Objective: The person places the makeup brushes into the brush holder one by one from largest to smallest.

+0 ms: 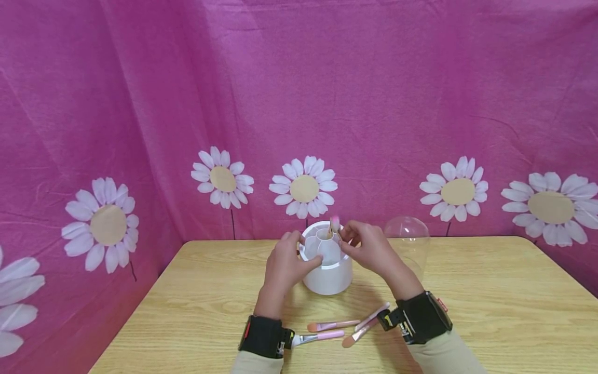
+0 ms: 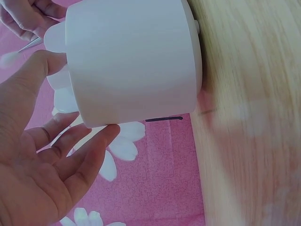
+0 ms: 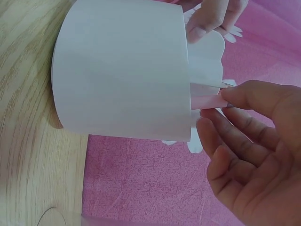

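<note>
A white round makeup brush holder [image 1: 328, 280] with a scalloped, divided insert stands on the table. My left hand [image 1: 286, 265] grips its rim at the left side, thumb over the top edge and fingertips against the outer wall in the left wrist view. At the right of the opening, my right hand [image 1: 371, 246] pinches a makeup brush [image 1: 335, 224] near its metal collar. The brush's pink handle [image 3: 207, 102] points down into the holder in the right wrist view, its lower end hidden by the wall. Pale pink-white bristles stick up above my fingers.
Several pink-handled brushes lie in front of the holder, among them a flat-tipped one [image 1: 333, 325] and a white-bristled one [image 1: 327, 335]. A clear dome cover [image 1: 406, 234] stands behind my right forearm. A pink flowered cloth [image 1: 374, 104] hangs behind the wooden table [image 1: 490, 291].
</note>
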The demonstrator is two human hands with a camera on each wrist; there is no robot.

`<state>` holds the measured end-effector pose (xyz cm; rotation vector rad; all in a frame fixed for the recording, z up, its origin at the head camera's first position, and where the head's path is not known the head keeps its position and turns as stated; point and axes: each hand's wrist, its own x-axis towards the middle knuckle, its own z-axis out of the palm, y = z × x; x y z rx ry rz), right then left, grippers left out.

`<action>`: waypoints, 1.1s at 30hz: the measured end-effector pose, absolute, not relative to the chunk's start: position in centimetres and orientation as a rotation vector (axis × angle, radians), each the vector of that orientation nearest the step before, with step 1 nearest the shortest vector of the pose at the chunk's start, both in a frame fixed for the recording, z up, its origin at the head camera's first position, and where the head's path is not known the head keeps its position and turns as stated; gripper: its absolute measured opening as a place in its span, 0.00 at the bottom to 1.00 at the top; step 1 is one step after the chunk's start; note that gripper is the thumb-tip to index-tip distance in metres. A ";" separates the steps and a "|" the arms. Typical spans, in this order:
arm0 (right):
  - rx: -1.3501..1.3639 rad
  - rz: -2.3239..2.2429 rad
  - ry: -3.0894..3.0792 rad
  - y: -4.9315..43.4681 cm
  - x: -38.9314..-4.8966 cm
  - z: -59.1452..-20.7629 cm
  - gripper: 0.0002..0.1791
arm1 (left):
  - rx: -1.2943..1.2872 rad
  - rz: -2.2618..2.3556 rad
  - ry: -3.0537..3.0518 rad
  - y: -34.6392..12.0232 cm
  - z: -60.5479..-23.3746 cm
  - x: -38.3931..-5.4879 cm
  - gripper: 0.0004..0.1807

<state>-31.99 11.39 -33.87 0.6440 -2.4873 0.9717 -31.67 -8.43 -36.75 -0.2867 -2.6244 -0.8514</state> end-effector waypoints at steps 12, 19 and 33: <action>0.636 0.926 -2.511 11.4 -32.2 -34.2 0.05 | -0.287 -0.839 -2.625 -8.4 -36.6 -31.6 0.27; 0.631 0.917 -2.527 11.4 -32.3 -34.5 0.05 | -0.288 -0.848 -2.635 -8.4 -36.6 -31.6 0.27; 0.610 0.903 -2.556 11.4 -32.3 -34.5 0.05 | -0.283 -0.851 -2.639 -8.4 -36.6 -31.6 0.27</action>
